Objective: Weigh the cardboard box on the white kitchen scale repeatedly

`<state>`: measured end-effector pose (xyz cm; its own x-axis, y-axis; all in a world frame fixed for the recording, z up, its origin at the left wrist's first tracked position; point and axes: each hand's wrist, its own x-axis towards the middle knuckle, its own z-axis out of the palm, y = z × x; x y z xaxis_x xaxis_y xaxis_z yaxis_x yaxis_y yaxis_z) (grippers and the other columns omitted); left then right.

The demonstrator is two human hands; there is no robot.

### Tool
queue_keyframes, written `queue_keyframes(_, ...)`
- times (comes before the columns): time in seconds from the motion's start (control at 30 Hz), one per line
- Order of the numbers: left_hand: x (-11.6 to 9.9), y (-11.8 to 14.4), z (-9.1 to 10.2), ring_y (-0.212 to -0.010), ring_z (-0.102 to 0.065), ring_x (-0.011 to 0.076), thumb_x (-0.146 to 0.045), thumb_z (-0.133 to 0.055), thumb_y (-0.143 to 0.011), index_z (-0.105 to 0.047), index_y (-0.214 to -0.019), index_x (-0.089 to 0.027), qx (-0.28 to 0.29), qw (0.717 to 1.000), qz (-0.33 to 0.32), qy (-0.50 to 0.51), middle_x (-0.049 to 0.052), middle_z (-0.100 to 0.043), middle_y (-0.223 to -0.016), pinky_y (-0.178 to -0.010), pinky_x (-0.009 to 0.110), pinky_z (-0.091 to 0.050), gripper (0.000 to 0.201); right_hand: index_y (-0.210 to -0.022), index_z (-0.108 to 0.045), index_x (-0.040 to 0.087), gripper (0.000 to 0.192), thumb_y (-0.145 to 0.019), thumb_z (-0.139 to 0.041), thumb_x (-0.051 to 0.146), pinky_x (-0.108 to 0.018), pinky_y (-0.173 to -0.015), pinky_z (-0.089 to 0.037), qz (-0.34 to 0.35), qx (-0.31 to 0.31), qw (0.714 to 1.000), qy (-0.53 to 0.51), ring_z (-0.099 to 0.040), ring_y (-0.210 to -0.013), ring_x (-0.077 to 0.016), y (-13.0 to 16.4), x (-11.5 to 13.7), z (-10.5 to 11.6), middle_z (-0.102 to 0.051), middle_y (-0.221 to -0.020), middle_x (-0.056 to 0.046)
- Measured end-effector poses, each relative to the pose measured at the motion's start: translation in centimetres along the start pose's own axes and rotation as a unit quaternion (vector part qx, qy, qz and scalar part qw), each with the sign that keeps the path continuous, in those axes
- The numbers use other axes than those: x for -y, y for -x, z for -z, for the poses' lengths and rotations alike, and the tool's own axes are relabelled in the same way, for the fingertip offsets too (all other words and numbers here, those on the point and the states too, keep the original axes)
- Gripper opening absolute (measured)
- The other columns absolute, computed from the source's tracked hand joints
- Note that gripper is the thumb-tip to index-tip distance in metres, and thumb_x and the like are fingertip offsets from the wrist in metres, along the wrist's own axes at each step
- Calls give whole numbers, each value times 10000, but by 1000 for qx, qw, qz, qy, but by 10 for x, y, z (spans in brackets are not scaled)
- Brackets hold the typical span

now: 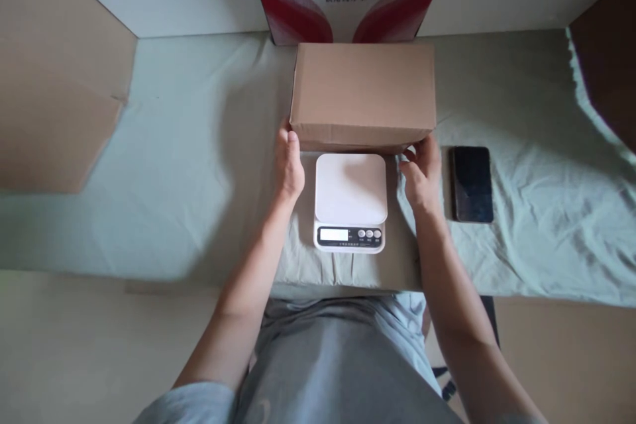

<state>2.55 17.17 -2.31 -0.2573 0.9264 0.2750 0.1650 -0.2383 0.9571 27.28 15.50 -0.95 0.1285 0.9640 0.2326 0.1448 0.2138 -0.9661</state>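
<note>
A closed brown cardboard box (365, 86) is just behind a white kitchen scale (350, 189). My left hand (290, 162) grips the box at its near left corner, thumb up and fingers partly hidden along the side. At the near right corner, my right hand (423, 172) holds the box's lower edge, its fingertips partly out of sight. The scale lies between my wrists with its display and buttons facing me, and its plate bears nothing. Whether the box rests on the cloth or is slightly raised, I cannot tell.
A dark smartphone (472, 184) lies right of my right hand on the pale green cloth (173, 146). Behind the box stands a red and white printed carton (348, 13). Large cardboard pieces (59, 79) rise at the left, and a brown panel (609, 59) at the right.
</note>
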Motion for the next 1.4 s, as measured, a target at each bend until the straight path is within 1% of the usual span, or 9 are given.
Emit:
queue_keyframes(0.13,16,3,4,-1353,-477,200,-657,-309,-906,-460,-1315,-267,-25,999,16,11,90,-506,-1429,-1141,387,-374,585,-1225,-490,298,629,-613,-512,157,-435,-983,-502,-21,-39,999,12,-535,-1229,-232,3,-11,1,-569,-1295,-25)
queue_keyframes(0.3,25,8,9,-1342,-491,186,-643,-272,-921,-469,-1319,-252,-31,999,34,-25,92,-523,-1423,-1151,387,-367,592,-1186,-507,283,567,-635,-520,149,-467,-983,-502,-21,-59,997,40,-576,-1139,-224,4,-24,1,-591,-1232,-29)
queue_keyframes(0.57,14,9,6,-1231,-561,189,-657,-235,-918,-572,-1175,-227,-22,996,15,-87,88,-628,-1259,-1095,373,-420,605,-1191,-497,279,570,-643,-514,123,-515,-1011,-477,-18,-49,994,100,-558,-1142,-236,7,-29,2,-566,-1215,-40)
queue_keyframes(0.77,8,10,6,-1327,-494,202,-685,-263,-893,-514,-1265,-250,-18,995,28,-94,100,-567,-1371,-1154,368,-348,624,-1198,-493,282,579,-646,-511,109,-506,-1007,-479,-8,-55,992,112,-541,-1172,-238,7,-27,0,-556,-1213,-43)
queue_keyframes(0.97,5,9,8,-1303,-521,222,-723,-233,-870,-530,-1253,-242,25,991,31,-125,110,-587,-1352,-1132,368,-373,683,-1143,-548,265,539,-620,-524,136,-459,-955,-515,0,-11,997,83,-596,-1015,-218,4,-18,-3,-615,-1072,-20)
queue_keyframes(1.07,-8,9,7,-1331,-490,214,-692,-254,-891,-518,-1271,-250,18,992,0,-124,90,-574,-1367,-1150,360,-350,640,-1165,-551,277,533,-638,-567,206,-460,-959,-516,11,-12,999,37,-605,-1030,-228,2,-9,-1,-613,-1099,-24)
queue_keyframes(1.2,-45,18,11,-1321,-485,212,-631,-270,-924,-526,-1255,-281,3,997,-41,-70,59,-576,-1309,-1139,369,-362,545,-1171,-562,331,490,-687,-632,358,-476,-1019,-485,65,-38,997,12,-589,-1122,-257,11,23,6,-604,-1151,-24)
queue_keyframes(1.3,-74,39,20,-1204,-545,217,-612,-298,-925,-534,-1220,-336,-17,998,-34,-42,36,-592,-1185,-1078,387,-417,468,-1152,-581,339,444,-726,-641,450,-494,-1054,-457,70,-53,996,33,-568,-1167,-283,35,51,12,-603,-1163,-44)
queue_keyframes(1.4,-91,69,33,-1104,-585,208,-588,-313,-929,-548,-1199,-323,-14,999,-22,-44,36,-595,-1127,-1031,374,-454,446,-1192,-564,332,504,-722,-659,486,-518,-1067,-446,50,-67,995,56,-571,-1166,-293,66,64,18,-605,-1162,-51)
